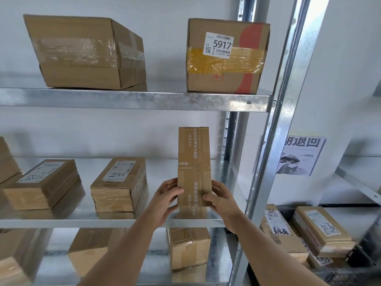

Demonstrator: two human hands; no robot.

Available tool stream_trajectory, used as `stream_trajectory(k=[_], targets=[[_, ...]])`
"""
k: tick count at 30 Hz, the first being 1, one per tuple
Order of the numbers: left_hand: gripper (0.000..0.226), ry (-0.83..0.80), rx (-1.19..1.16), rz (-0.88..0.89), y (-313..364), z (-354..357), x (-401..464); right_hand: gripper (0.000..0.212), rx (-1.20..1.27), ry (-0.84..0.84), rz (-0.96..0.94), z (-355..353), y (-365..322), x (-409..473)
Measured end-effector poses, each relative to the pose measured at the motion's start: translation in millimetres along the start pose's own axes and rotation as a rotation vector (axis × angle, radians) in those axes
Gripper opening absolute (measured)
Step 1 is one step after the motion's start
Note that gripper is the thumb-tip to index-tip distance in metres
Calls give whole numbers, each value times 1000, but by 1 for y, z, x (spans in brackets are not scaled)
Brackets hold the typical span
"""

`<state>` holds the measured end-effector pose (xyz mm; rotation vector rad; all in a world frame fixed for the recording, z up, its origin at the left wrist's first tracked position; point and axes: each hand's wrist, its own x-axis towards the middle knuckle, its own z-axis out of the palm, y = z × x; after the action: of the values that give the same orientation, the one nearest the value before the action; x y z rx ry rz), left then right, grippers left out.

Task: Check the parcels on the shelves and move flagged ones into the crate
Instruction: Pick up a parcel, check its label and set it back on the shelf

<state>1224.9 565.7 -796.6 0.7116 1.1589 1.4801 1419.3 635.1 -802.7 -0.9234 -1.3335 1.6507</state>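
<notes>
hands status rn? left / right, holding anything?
Left hand: grips the left edge of the upright taped cardboard parcel.
Right hand: grips the same parcel's right edge, fingers curled onto its front.

Nine parcels [194,168] (three labelled), two hands [165,198]

We see a brown cardboard parcel [194,168] crossed by clear tape printed with white characters. At one o'clock, a tan box [226,56] wears yellow tape, a red-orange curve and a white label reading 5917 in black. At four o'clock hangs a white sign [301,154] with black characters. The shelves [134,99] are silvery grey.
</notes>
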Motion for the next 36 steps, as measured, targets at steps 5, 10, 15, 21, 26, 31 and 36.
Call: stream_trajectory(k=[5,10,15,21,26,31,36], targets=[[36,-1,2,19,-3,0,1,48,-9,-8,-18,-1,4,4],[33,9,38,56,-7,-2,4,33,-5,-14,17,4,-1,-7],[31,16,7,78,-14,-5,8,22,-79,14,16,4,0,-5],[40,-15,-62,53,-29,-8,21,134,-162,41,45,0,1,3],[46,156,220,141,-23,-5,22,72,-270,130,-7,-11,-1,1],[34,85,304,47,-20,2,13,53,-287,170,-77,-16,3,-3],[34,-95,316,57,-9,11,-3,50,-226,173,-96,-17,12,-2]])
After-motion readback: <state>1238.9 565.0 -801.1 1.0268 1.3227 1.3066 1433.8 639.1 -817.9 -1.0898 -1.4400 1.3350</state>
